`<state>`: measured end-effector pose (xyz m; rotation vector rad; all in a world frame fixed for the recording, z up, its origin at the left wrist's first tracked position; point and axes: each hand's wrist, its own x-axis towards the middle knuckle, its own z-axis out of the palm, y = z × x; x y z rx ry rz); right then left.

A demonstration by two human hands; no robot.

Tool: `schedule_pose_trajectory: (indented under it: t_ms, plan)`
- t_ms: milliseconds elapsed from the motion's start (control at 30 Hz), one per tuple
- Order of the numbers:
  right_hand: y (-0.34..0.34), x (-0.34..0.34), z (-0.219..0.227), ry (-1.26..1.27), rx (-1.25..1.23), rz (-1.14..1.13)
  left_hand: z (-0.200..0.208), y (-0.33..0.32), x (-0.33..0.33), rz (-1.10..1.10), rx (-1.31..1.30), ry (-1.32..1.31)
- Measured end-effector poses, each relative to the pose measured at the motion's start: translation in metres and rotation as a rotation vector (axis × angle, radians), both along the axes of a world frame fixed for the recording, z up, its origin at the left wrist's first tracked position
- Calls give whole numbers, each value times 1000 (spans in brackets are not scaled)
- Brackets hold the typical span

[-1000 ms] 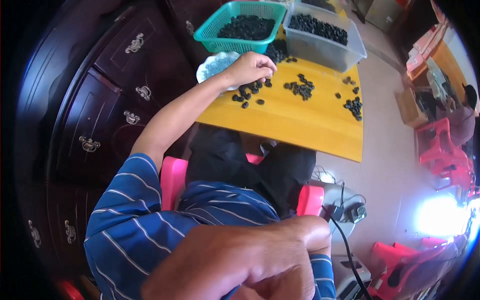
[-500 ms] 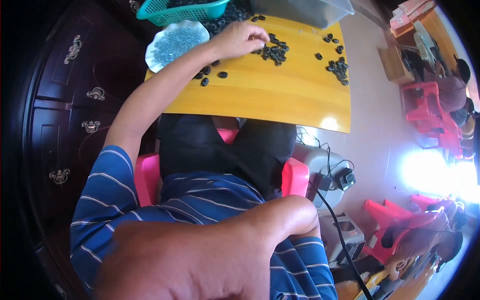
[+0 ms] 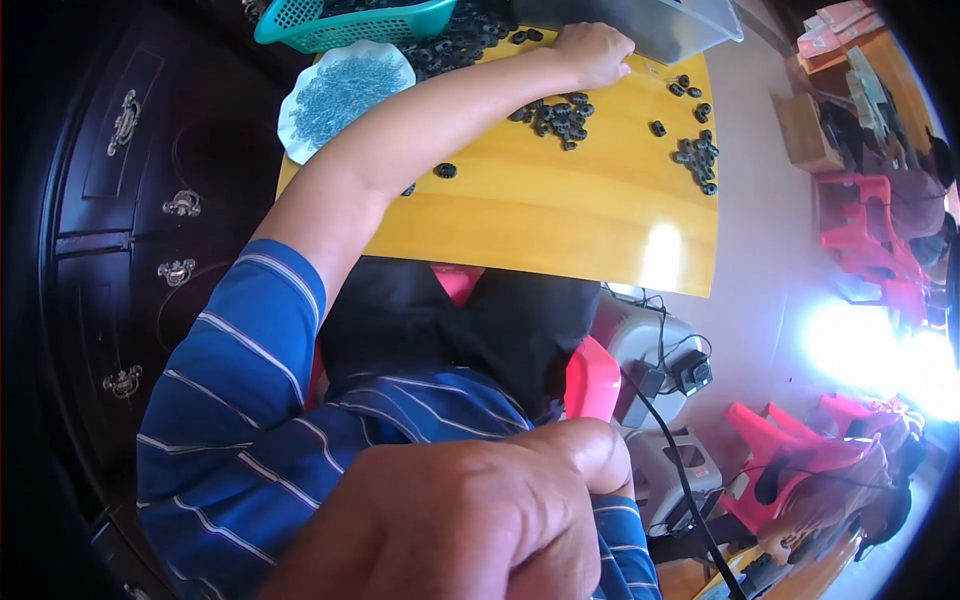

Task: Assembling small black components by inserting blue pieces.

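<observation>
My left hand [image 3: 594, 56] reaches across the yellow table [image 3: 520, 225] to its far side, beside a clear plastic bin [image 3: 680, 35]. Its fingers are curled, and whatever they hold is hidden. Below it lies a cluster of small black plastic pieces [image 3: 565, 120], shaped like cord locks. A white wavy-edged plate [image 3: 290, 132], filled with tiny silvery pieces resembling springs, sits under the left forearm's side. Raised close to the camera, my right hand [image 3: 450, 520] is closed, with its knuckles showing. The fingertips and anything in them are out of sight.
A teal basket [image 3: 385, 30] of black pieces stands far left, beside a dark heap [image 3: 455, 48]. More black pieces [image 3: 697, 160] lie at the right edge. Dark drawers [image 3: 110, 220] flank the left; cables and a grey device [image 3: 655, 350] sit right, with pink chairs beyond.
My left hand has moved right and away, from beside the black cluster to the clear bin. The right hand has shifted slightly right, still close to the camera.
</observation>
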<state>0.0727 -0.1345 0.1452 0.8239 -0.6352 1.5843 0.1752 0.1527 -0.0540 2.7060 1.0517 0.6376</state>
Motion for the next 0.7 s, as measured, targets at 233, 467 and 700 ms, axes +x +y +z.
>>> schedule_pose_trajectory:
  t_ms: [233, 467, 700]
  plan:
    - [4, 40, -59, -473, -102, 139, -2, 6, 9, -8, 112, 64]
    - [29, 97, -125, -1601, -699, -884, 22, -5, -46, 22, 18, -133]
    - [83, 137, -167, -1906, -726, -1550, 58, -84, -148, -41, -374, -611]
